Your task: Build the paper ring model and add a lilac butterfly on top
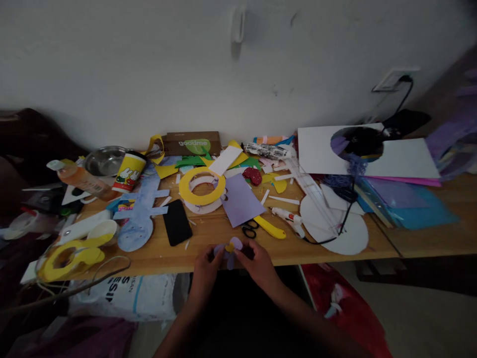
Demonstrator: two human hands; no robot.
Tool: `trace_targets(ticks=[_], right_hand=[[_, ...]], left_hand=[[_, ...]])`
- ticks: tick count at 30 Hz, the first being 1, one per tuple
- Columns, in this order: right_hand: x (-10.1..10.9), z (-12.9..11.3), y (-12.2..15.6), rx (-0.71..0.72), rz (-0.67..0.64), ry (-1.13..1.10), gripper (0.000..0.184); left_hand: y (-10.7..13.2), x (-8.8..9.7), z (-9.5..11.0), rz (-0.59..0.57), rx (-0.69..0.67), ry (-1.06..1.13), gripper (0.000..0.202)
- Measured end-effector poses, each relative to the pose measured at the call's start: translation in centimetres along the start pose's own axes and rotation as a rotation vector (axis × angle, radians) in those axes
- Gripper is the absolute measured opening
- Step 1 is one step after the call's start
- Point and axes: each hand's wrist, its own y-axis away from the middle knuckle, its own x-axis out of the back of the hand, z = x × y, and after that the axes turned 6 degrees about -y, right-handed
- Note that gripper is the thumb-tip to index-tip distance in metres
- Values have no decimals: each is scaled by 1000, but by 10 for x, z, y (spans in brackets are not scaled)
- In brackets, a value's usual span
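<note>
Fingers (215,260) of the left hand (205,267) and right hand (258,262), nearly closed, pinch a purple paper flower (230,247) from opposite sides, at the near edge of the worktop (152,261). Beyond lies a purple sheet (243,199); a phone (178,222) lies leftward, a glue gun (288,217) rightward.

See the purple flower (230,247) partly covered by the left hand (206,269) and right hand (258,262). Cannot find the blades of the scissors (250,227). Cannot read the blurred label (96,187) on the bottle (77,176). See 2 forearms (309,313) cut off at the bottom edge and a purple item (449,127) at the right. Cannot identify the dark shapes (32,134) far left.
</note>
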Motion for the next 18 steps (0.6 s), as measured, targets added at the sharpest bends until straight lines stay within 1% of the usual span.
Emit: trace_targets(ticks=[3,6,9,10,11,13,14,15,16,17,18], right_hand=[[-1,-6,-1,23,-14,2,29],[0,-9,0,49,-19,12,26],[11,-6,6,56,45,37,31],[19,-2,9,54,89,41,33],[29,2,11,60,165,54,34],[54,14,13,120,407,140,38],[68,21,12,186,572,239,42],[83,29,11,257,701,364,47],[97,36,8,319,768,496,52],[110,43,4,363,779,620,57],[121,48,-1,388,746,714,60]], left_hand=[[-3,3,3,23,-32,-59,38],[-11,13,2,38,-53,-125,40],[-22,28,-2,67,-70,-202,39],[-25,33,-3,80,-78,-227,38],[-27,38,-5,92,-88,-249,37],[-32,47,-7,117,-111,-280,35],[-33,51,-7,136,-125,-286,35],[-36,54,-6,165,-141,-287,36],[-39,58,-4,201,-158,-282,38],[-43,61,0,240,-174,-274,40],[-49,65,5,277,-186,-260,42]])
